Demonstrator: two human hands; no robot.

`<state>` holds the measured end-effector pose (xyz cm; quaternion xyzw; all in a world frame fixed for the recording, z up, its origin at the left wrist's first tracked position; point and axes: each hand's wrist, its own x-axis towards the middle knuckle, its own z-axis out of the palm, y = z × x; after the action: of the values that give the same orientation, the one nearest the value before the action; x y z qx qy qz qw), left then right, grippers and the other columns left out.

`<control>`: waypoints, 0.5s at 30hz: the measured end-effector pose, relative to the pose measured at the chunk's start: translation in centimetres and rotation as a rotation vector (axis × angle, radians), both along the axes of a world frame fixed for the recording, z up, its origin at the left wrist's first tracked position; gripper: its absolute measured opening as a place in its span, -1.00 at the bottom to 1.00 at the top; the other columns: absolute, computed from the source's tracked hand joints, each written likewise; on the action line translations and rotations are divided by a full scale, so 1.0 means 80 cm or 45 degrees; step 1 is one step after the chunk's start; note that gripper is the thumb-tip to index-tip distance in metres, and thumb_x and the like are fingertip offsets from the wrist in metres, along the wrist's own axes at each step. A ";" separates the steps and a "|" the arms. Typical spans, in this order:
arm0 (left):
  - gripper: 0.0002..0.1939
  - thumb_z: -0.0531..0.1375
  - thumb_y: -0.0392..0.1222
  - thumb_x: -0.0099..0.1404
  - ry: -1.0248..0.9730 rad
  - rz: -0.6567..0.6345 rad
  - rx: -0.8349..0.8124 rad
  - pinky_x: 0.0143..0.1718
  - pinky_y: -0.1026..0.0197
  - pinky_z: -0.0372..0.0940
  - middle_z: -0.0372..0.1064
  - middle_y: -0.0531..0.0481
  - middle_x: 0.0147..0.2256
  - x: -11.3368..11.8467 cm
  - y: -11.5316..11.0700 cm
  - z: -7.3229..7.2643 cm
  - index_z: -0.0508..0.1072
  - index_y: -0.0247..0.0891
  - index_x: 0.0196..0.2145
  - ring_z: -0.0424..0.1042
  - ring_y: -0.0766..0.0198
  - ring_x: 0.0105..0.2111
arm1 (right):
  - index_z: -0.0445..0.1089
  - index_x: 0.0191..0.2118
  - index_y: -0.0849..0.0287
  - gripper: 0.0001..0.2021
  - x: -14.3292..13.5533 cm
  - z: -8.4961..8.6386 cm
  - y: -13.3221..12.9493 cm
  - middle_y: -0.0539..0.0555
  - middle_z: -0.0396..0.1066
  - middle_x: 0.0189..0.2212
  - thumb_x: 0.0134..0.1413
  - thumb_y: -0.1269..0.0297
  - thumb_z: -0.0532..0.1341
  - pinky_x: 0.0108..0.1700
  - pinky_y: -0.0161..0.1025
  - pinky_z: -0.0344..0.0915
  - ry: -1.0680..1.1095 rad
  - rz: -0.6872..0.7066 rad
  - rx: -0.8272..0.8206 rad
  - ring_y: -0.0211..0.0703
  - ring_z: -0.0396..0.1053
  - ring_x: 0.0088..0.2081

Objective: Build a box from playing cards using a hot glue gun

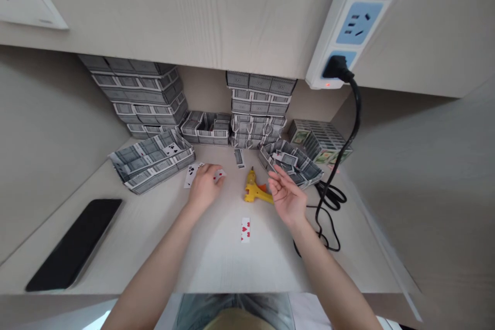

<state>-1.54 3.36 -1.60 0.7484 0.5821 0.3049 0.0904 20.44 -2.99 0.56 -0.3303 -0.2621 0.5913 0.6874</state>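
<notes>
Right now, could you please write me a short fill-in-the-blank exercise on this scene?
1. The glue gun is ____.
2. The card piece on the near side of the glue gun shows red ____.
3. The hand nearest the glue gun is the ____ one.
4. The plug in the power strip is ____.

Missing words: yellow; hearts; right; black.
</notes>
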 end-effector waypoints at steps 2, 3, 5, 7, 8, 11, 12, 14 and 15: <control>-0.61 0.15 -0.21 0.10 0.139 0.052 -0.035 0.01 0.09 0.13 0.30 -0.22 -0.06 -0.006 0.004 -0.006 0.33 -0.32 -0.08 0.23 0.05 0.00 | 0.41 -0.22 0.16 -0.78 -0.002 -0.002 0.001 0.00 0.46 -0.45 -0.06 0.31 0.16 -0.42 -0.37 0.34 -0.031 0.059 -0.058 -0.33 0.36 -0.51; -0.55 0.17 -0.20 0.09 0.186 0.074 -0.068 0.03 0.09 0.12 0.27 -0.24 -0.03 -0.008 0.005 -0.008 0.31 -0.34 -0.04 0.21 0.03 0.02 | 0.42 -0.27 0.16 -0.81 -0.003 -0.003 0.002 -0.02 0.43 -0.52 -0.05 0.27 0.16 -0.51 -0.39 0.30 -0.047 0.085 -0.084 -0.35 0.30 -0.58; -0.50 0.17 -0.18 0.09 0.239 0.107 -0.134 0.01 0.10 0.15 0.26 -0.25 -0.01 -0.010 0.005 -0.010 0.26 -0.35 0.00 0.22 0.03 0.02 | 0.42 -0.35 0.18 -0.84 -0.005 -0.004 0.003 -0.05 0.36 -0.61 -0.07 0.23 0.19 -0.61 -0.40 0.21 -0.089 0.125 -0.120 -0.36 0.22 -0.65; -0.52 0.15 -0.19 0.11 0.262 0.116 -0.169 -0.03 0.12 0.18 0.29 -0.23 -0.04 -0.010 0.004 -0.009 0.26 -0.34 0.00 0.27 0.05 -0.03 | 0.42 -0.38 0.20 -0.84 -0.008 -0.005 0.003 -0.05 0.34 -0.64 -0.10 0.22 0.23 -0.63 -0.39 0.17 -0.152 0.159 -0.134 -0.36 0.19 -0.67; -0.55 0.14 -0.20 0.12 0.267 0.112 -0.172 -0.05 0.13 0.20 0.31 -0.22 -0.05 -0.009 0.003 -0.008 0.28 -0.33 -0.01 0.29 0.06 -0.05 | 0.42 -0.39 0.21 -0.84 -0.009 -0.006 0.002 -0.04 0.34 -0.64 -0.11 0.23 0.24 -0.63 -0.39 0.16 -0.185 0.176 -0.131 -0.36 0.19 -0.67; -0.58 0.12 -0.20 0.13 0.245 0.110 -0.157 -0.09 0.12 0.22 0.34 -0.20 -0.09 -0.007 0.001 -0.005 0.31 -0.32 -0.03 0.32 0.06 -0.09 | 0.42 -0.40 0.23 -0.82 -0.014 -0.007 -0.001 -0.02 0.36 -0.63 -0.11 0.21 0.25 -0.61 -0.39 0.15 -0.285 0.230 -0.103 -0.36 0.22 -0.65; -0.58 0.12 -0.20 0.13 0.221 0.121 -0.149 -0.10 0.12 0.23 0.34 -0.20 -0.10 -0.006 0.001 -0.004 0.31 -0.31 -0.03 0.33 0.06 -0.10 | 0.42 -0.40 0.23 -0.82 -0.016 -0.008 -0.002 -0.02 0.36 -0.63 -0.11 0.21 0.25 -0.60 -0.39 0.15 -0.315 0.247 -0.091 -0.36 0.23 -0.64; -0.57 0.13 -0.18 0.12 0.149 0.134 -0.120 -0.11 0.12 0.23 0.35 -0.19 -0.11 -0.005 0.000 -0.002 0.31 -0.29 -0.02 0.34 0.06 -0.11 | 0.42 -0.40 0.23 -0.81 -0.018 -0.009 -0.003 -0.02 0.37 -0.62 -0.10 0.20 0.25 -0.58 -0.39 0.16 -0.367 0.285 -0.070 -0.36 0.24 -0.64; -0.56 0.13 -0.18 0.12 0.105 0.127 -0.097 -0.10 0.12 0.23 0.36 -0.18 -0.11 -0.004 0.000 0.000 0.31 -0.28 -0.02 0.34 0.07 -0.11 | 0.42 -0.40 0.23 -0.81 -0.019 -0.009 -0.004 -0.02 0.37 -0.62 -0.09 0.19 0.24 -0.58 -0.39 0.16 -0.394 0.300 -0.060 -0.36 0.24 -0.64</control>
<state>-1.83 3.38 -1.62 0.7264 0.6330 0.2556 0.0796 18.89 -3.28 -0.16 -0.4002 -0.3874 0.6160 0.5570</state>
